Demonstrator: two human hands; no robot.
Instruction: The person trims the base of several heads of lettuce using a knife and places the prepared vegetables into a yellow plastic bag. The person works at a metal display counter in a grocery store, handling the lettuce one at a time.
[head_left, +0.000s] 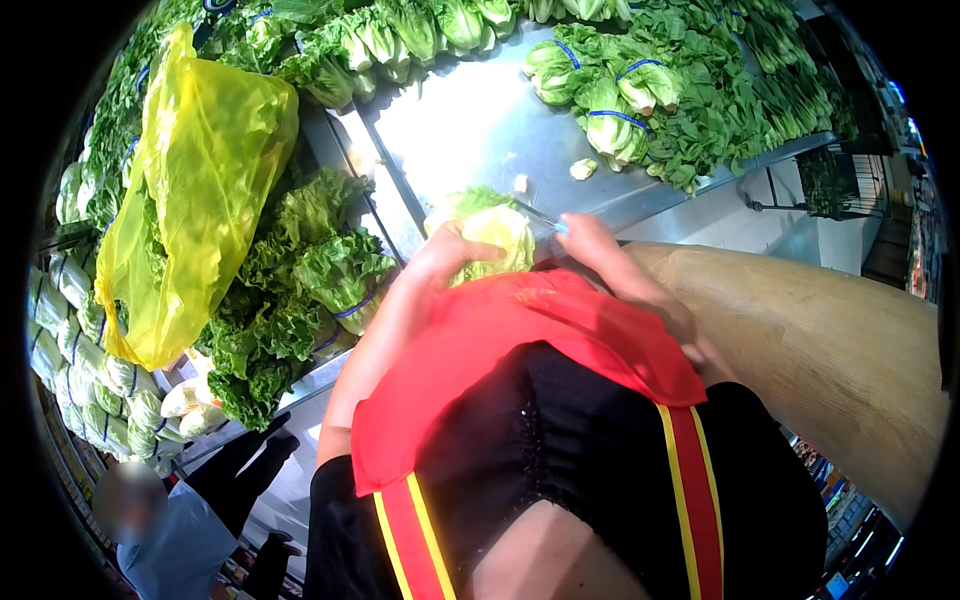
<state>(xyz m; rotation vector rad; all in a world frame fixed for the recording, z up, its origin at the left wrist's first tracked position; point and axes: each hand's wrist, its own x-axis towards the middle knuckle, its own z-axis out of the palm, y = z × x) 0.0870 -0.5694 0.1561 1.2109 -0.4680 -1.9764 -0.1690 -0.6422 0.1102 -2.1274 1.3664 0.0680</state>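
My left hand (452, 253) grips a pale green head of lettuce (510, 234) close to the front of my red apron (517, 300). In my right hand (589, 234) is a small knife (536, 212) with a light blue handle. Its thin blade reaches to the right side of the lettuce, and I cannot tell whether it touches. Just beyond, on the metal counter (465, 120), lie two cut pale pieces, a larger stem end (583, 169) and a smaller bit (520, 182).
Blue-banded lettuces (615, 124) and leafy greens (697, 105) lie right of the counter; more heads (420, 30) line the back. A yellow plastic bag (217, 150) covers greens at left, above curly lettuce (262, 330). A wide tan column (795, 330) stands close right. A person (180, 532) is at lower left.
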